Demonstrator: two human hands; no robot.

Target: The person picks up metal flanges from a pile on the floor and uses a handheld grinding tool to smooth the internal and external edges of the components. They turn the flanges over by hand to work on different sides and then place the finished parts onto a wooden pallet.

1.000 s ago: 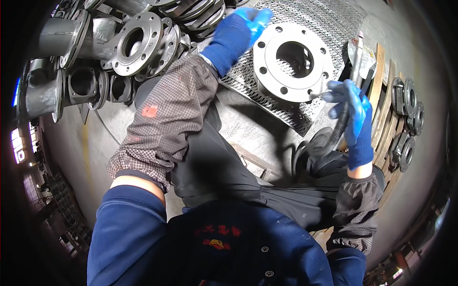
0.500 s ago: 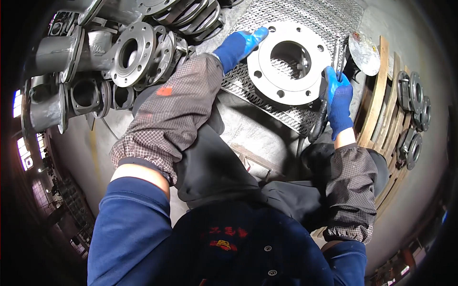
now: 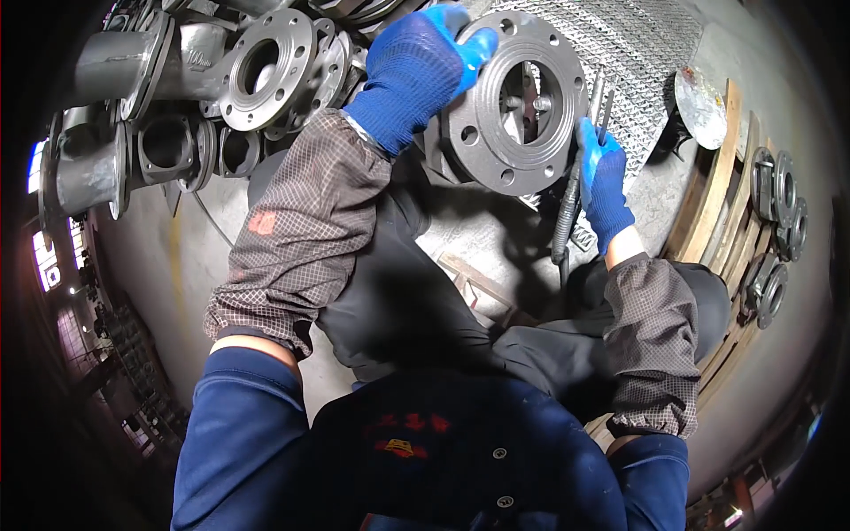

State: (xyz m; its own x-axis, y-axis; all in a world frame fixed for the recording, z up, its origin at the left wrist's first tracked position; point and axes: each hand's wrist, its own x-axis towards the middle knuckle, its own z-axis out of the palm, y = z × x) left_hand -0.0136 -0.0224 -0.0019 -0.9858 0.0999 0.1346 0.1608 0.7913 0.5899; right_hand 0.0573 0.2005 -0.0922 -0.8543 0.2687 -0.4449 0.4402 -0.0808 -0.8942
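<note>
Left hand: the left hand, in a blue glove, is curled over the top left rim of a round metal ring, fingers wrapped over its edge and holding it firmly.
Right hand: the right hand, also gloved in blue, is closed around a dark ribbed hose or tool handle just beside the ring's lower right edge. Thin metal rods rise from the fist past the ring; whether they belong to the same tool is hard to tell from here.
Ring: a thick grey disc with a wide centre hole and smaller bolt holes around it. It is tilted up on edge, its face turned toward the person, held between the two hands over the front edge of a metal mesh sheet.
Through the hole: a bolt-like piece shows behind the ring, though it is too dim to make out clearly.
Sleeves: brown checked sleeve covers sit over both forearms, above a dark blue jacket.
Left side: a heap of grey pipe fittings with similar bolt-holed faces lies near the left arm.
Right side: a wooden pallet carries more dark rings stacked on edge, well apart from the hands.
Far right top: a shiny round plate rests beside the mesh sheet.
</note>
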